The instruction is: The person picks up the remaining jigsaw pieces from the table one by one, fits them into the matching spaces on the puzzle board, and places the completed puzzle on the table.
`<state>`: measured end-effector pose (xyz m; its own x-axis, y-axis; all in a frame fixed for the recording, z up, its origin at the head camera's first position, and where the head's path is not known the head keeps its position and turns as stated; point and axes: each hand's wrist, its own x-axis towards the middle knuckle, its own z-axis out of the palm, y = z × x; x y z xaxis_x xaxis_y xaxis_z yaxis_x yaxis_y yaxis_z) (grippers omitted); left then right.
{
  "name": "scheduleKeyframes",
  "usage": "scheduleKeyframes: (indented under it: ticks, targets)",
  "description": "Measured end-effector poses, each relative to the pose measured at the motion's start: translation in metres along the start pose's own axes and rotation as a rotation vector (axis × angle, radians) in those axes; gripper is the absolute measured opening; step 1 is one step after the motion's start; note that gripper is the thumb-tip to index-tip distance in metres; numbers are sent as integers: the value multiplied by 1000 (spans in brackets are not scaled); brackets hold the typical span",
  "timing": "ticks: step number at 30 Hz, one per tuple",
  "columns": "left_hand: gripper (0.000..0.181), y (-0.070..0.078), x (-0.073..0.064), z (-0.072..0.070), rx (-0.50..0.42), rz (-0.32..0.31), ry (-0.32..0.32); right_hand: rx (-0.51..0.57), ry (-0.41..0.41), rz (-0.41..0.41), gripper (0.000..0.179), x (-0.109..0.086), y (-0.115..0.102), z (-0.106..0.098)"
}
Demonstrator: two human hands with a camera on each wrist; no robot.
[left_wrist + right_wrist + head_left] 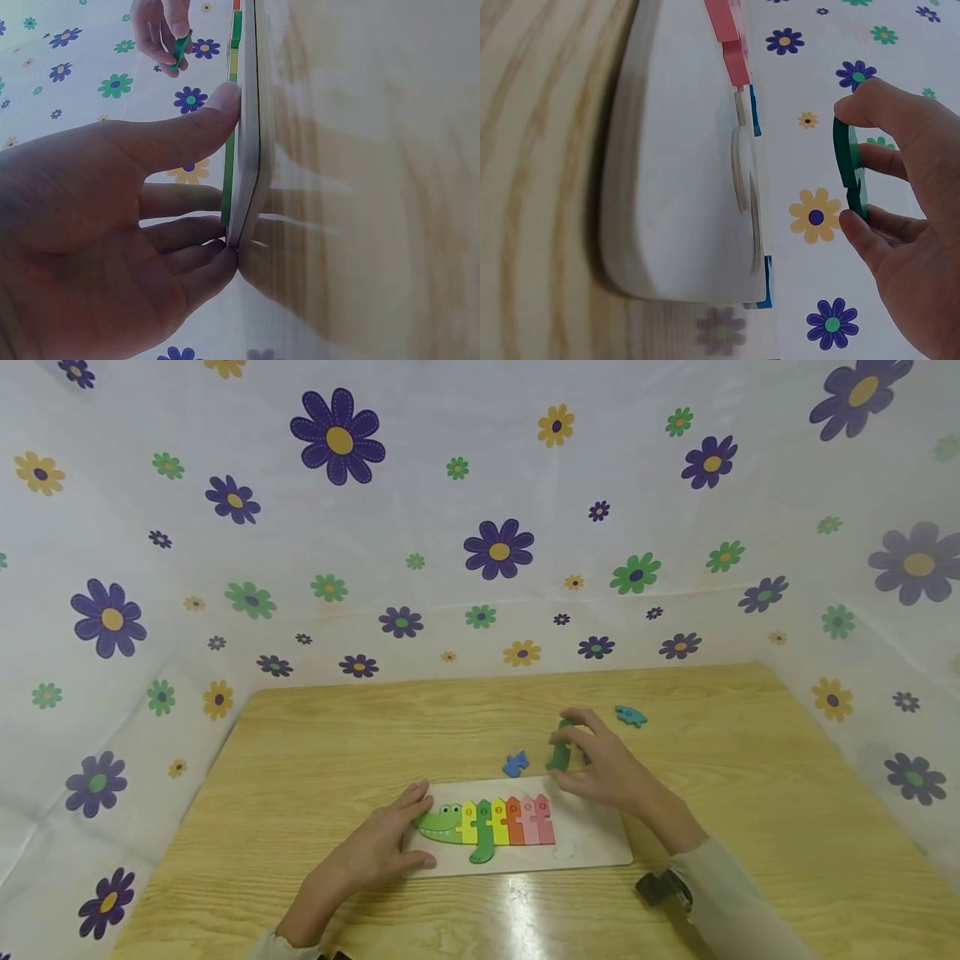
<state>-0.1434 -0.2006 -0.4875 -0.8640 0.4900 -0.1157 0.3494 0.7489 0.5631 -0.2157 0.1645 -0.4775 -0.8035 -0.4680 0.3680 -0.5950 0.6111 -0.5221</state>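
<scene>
A pale wooden crocodile puzzle board (603, 831) lies flat on the table. In it sit a green crocodile head (441, 829) and a row of numbered pieces (513, 822) in yellow, green, orange and pink; bare recess outlines show towards its right end. My left hand (381, 839) rests at the board's left end, thumb and fingertips touching it beside the head. Above the board's far edge, my right hand (611, 768) pinches a green puzzle piece (847, 161) between thumb and fingers. The right wrist view shows this piece held up, apart from the board.
A blue puzzle piece (515, 764) lies just behind the board. Farther back on the right is a teal piece (631, 716). Another dark blue piece (586, 759) is mostly hidden by my right hand. A flower-printed white sheet (420, 527) surrounds the wooden table (337, 735).
</scene>
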Motion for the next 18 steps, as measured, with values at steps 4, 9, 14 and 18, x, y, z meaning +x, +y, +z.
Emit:
scheduleKeyframes:
  ticks: [4,9,14,18]
  targets:
    - [81,0,0,0,5,1,1,19,4,-10,39,-4,1,0]
    - [82,0,-1,-1,-9,3,-1,33,7,-19,46,-8,2,-2]
    - [82,0,0,0,-10,-2,-4,12,14,-33,63,-9,3,-3]
    - [83,0,1,0,-9,-4,-4,8,12,-27,63,-11,1,-5]
